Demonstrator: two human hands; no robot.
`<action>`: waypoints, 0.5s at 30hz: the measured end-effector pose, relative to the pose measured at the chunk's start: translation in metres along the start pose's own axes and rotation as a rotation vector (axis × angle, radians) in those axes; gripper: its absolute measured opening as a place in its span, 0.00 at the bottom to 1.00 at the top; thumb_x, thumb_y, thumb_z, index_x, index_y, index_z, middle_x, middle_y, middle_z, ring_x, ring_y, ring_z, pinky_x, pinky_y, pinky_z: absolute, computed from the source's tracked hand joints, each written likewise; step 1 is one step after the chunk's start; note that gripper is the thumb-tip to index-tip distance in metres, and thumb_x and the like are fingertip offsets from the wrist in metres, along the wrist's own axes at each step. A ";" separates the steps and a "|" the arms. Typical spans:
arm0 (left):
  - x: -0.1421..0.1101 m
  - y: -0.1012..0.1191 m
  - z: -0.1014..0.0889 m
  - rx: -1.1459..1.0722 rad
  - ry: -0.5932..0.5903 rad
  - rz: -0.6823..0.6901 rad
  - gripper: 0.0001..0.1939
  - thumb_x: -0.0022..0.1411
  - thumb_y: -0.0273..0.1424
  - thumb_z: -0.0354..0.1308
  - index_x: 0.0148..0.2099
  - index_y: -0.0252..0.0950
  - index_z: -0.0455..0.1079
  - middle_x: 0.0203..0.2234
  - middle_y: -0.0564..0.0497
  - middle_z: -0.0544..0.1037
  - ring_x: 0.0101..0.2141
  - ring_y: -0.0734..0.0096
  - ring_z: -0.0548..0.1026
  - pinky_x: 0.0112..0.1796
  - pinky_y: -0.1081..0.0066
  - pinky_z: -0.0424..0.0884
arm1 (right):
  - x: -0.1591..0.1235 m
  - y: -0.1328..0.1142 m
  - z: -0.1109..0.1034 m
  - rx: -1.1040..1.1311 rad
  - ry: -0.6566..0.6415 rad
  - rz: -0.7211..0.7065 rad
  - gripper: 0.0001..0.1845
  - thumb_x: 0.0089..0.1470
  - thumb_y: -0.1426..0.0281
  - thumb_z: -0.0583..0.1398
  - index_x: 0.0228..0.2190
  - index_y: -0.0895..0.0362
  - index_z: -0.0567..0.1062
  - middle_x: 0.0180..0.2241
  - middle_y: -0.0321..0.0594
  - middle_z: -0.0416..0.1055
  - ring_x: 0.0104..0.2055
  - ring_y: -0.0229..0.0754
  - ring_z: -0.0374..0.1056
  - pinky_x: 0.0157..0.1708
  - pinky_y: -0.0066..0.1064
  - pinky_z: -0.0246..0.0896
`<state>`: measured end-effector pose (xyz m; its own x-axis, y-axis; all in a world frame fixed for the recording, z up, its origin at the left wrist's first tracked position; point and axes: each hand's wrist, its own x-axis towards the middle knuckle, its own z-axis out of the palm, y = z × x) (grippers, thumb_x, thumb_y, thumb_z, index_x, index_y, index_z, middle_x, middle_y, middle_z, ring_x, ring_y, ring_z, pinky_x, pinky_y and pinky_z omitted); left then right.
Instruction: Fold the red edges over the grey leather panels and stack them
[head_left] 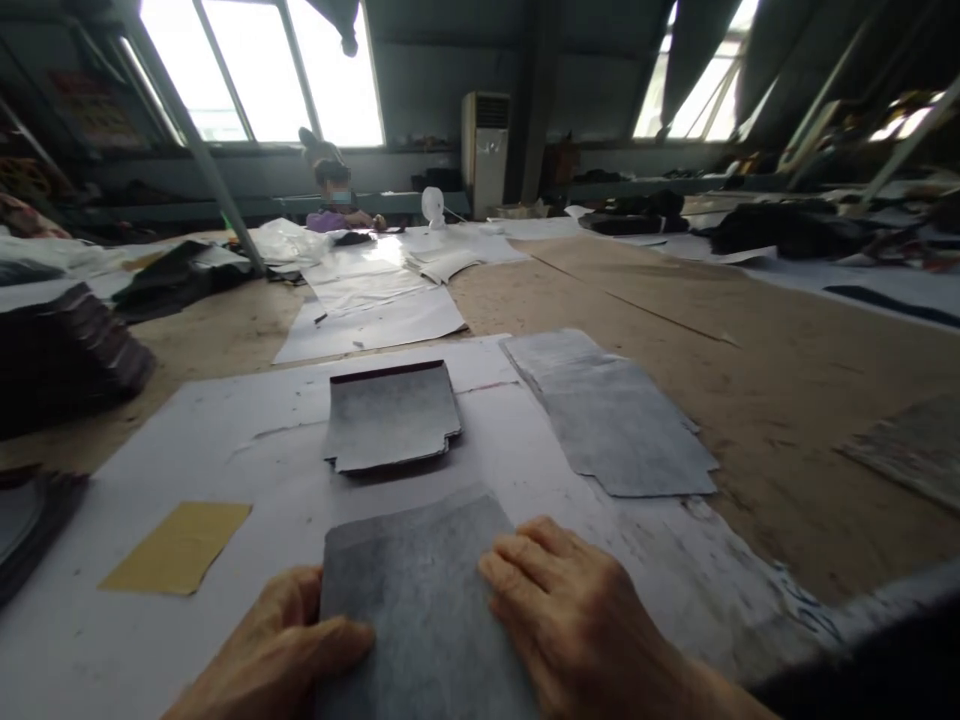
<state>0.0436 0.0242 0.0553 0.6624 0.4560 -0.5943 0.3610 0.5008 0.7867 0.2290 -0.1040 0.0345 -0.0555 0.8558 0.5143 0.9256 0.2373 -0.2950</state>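
Head view. My left hand [281, 645] grips the left edge of the near grey sheet [416, 600]: the thumb lies on top of the sheet, and the fingers, as far as I can tell, wrap under or beside the edge. I judge this a pinch that keeps the edge from sliding. My right hand [577, 620] lies flat on the right part of the same sheet, fingers together and pointing left, palm down. It is not clamped on anything; it presses the sheet against the white paper [247, 420] that covers the table, which I judge holds it smooth and flat.

The near grey sheet lies directly in front of me, at the lower centre, on the white paper. Just beyond it lies a notched grey piece [391, 415], apart from my sheet, with a dark strip along its far edge. To the right of that lies a larger grey piece [611, 415], overhanging the paper onto the brown tabletop [750, 340]. A yellow slip [178, 545] lies to the left, near but clear of my left hand.

Farther back: more white sheets [375, 300], a small white fan [433, 206], and another person [335, 200] seated at the far end.
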 end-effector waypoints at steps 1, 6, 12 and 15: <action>-0.003 0.001 -0.006 0.013 -0.002 0.004 0.13 0.42 0.29 0.58 0.34 0.33 0.72 0.22 0.50 0.74 0.25 0.64 0.73 0.30 0.68 0.69 | 0.000 -0.001 0.004 -0.028 -0.007 -0.006 0.12 0.53 0.78 0.49 0.31 0.62 0.72 0.28 0.45 0.66 0.32 0.43 0.61 0.31 0.34 0.60; -0.004 0.025 -0.031 0.324 0.071 0.062 0.16 0.43 0.37 0.57 0.36 0.36 0.72 0.26 0.50 0.75 0.32 0.60 0.73 0.35 0.65 0.69 | -0.002 -0.015 0.031 -0.138 0.094 -0.159 0.13 0.51 0.80 0.50 0.31 0.66 0.73 0.28 0.47 0.68 0.30 0.44 0.62 0.27 0.34 0.61; 0.024 0.054 -0.028 1.233 0.248 0.271 0.13 0.45 0.36 0.55 0.35 0.38 0.72 0.27 0.52 0.74 0.31 0.64 0.71 0.31 0.72 0.63 | -0.006 -0.025 0.039 -0.297 0.187 -0.269 0.13 0.50 0.83 0.50 0.31 0.68 0.75 0.32 0.49 0.71 0.33 0.47 0.66 0.27 0.34 0.61; 0.037 0.057 -0.006 1.325 0.201 0.340 0.12 0.45 0.33 0.57 0.35 0.39 0.72 0.28 0.53 0.74 0.31 0.65 0.71 0.31 0.72 0.63 | -0.006 -0.027 0.039 -0.312 0.175 -0.259 0.15 0.49 0.84 0.50 0.31 0.67 0.75 0.31 0.48 0.71 0.33 0.47 0.66 0.26 0.34 0.60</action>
<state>0.0844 0.0740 0.0775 0.7788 0.5674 -0.2673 0.6254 -0.6704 0.3992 0.1896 -0.0973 0.0080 -0.2607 0.6893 0.6759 0.9598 0.2603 0.1048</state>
